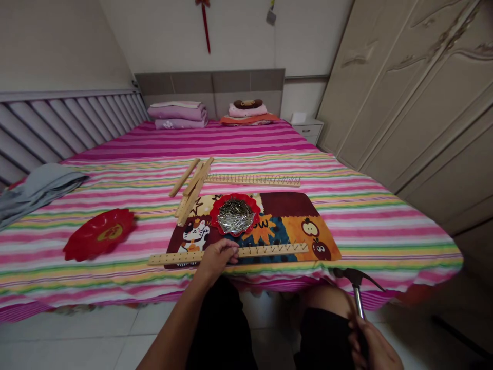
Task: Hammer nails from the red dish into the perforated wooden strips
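Note:
My right hand (372,345) is wrapped round the grip of a claw hammer (357,293), held low at the right, past the bed's front edge. My left hand (220,257) rests over a long wooden strip (173,258), thumb and fingertips pinched together; whatever sits between them is too small to make out. Several nails stand in the strip to the right of that hand, while small dark holes show to its left. Under the strip lies a patterned mat (319,216). Just beyond the left hand, a red scalloped dish (254,213) holds a heap of loose nails (235,217).
Behind the mat lies a second strip (250,179) bristling with nails. Bare wooden strips (192,187) are piled at its left. A red plate (98,234) and grey cloth (42,187) lie on the left of the striped bed (385,226). A wardrobe (400,77) stands at right.

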